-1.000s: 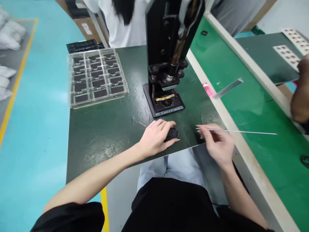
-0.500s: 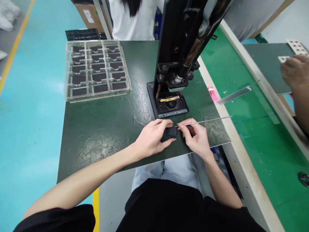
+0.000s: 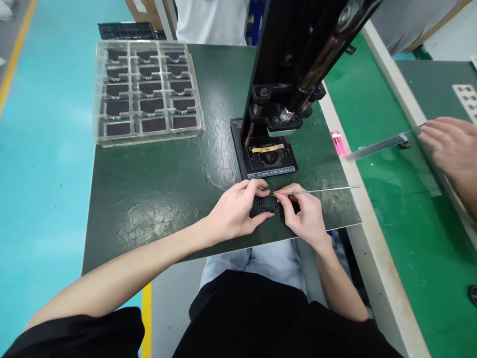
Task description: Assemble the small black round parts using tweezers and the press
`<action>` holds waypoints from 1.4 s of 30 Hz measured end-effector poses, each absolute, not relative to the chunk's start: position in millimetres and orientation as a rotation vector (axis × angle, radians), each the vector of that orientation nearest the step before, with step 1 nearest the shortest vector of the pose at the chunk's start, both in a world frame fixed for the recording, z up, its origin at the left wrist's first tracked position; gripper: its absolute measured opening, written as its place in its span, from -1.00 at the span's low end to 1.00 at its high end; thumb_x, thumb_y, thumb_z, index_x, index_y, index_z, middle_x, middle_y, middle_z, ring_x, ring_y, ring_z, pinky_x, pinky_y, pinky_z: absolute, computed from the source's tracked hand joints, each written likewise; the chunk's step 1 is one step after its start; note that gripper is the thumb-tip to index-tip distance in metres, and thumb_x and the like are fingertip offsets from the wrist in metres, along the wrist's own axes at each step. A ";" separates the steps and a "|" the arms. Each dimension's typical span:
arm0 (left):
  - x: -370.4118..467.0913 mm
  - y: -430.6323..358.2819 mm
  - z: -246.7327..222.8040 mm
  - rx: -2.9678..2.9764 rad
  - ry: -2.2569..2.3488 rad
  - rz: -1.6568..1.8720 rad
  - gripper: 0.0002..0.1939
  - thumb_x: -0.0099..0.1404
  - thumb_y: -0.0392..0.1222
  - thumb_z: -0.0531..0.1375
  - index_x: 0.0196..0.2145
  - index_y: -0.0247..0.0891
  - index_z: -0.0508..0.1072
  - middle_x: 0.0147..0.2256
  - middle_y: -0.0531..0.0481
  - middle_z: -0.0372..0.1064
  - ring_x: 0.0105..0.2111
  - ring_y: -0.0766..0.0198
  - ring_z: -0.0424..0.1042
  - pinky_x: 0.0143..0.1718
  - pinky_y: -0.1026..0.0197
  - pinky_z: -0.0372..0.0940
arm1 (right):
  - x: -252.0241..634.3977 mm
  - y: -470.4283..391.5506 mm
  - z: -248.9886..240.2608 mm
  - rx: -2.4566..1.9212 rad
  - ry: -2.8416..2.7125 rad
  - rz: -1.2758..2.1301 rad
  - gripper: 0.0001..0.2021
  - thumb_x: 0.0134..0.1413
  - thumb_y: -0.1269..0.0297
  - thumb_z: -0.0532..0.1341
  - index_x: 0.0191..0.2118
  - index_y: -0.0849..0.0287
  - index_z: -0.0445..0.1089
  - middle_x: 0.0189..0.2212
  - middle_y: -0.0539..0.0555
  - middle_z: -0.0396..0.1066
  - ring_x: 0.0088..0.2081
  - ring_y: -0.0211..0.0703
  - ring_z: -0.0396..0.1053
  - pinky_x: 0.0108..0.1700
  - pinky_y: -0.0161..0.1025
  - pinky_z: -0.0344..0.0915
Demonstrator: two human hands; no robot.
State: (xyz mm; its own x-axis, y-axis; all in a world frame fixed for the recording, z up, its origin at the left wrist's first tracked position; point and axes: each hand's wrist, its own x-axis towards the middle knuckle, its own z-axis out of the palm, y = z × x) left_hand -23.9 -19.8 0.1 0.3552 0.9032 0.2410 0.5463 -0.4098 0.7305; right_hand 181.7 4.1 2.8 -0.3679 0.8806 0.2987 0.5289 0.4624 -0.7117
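A dark green tabletop (image 3: pixel 164 186) stands beside a green conveyor (image 3: pixel 395 164), a co-worker's hand (image 3: pixel 449 144) over the far side. Just in front of the black press (image 3: pixel 270 161), the left hand (image 3: pixel 236 211) grips a round black part (image 3: pixel 269 204) on the tabletop; the right hand (image 3: pixel 303 214) pinches a thin rod (image 3: pixel 328 189) at the part's edge.

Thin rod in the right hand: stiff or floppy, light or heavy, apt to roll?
The thin rod looks fairly stiff: pinched near one end by the right hand, its free length runs nearly straight. Probably light, being so slender. It might roll on the green tabletop if round, but its cross-section is too small to tell.
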 end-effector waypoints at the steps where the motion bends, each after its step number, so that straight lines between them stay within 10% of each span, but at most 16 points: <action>1: -23.9 -19.9 -0.2 2.079 1.256 0.866 -0.45 0.29 -0.10 0.39 0.09 -0.18 0.20 -0.03 -0.12 0.55 0.07 0.06 0.54 0.07 -0.01 0.48 | 181.9 4.1 3.0 -1.157 -2.054 0.671 -0.87 0.36 0.35 0.16 -0.24 0.12 0.44 -0.34 0.08 0.52 -0.32 -0.17 0.51 -0.29 -0.22 0.43; 42: -20.3 -19.9 -7.1 1.992 1.268 0.974 -0.42 0.20 -0.22 0.43 0.03 -0.16 0.17 -0.04 -0.08 0.50 0.00 0.09 0.57 -0.01 0.05 0.52 | 166.9 6.2 0.1 -0.962 -2.316 0.160 -0.88 0.36 0.50 0.12 -0.23 0.17 0.31 -0.38 0.11 0.43 -0.33 -0.11 0.37 -0.27 -0.17 0.37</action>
State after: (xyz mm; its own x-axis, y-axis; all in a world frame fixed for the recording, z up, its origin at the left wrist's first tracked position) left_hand -20.3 -19.9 -7.1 0.2819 0.9207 0.2700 0.4977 -0.3809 0.7792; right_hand 166.9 6.2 0.1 -0.5441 0.6755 0.4977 0.6005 0.7278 -0.3313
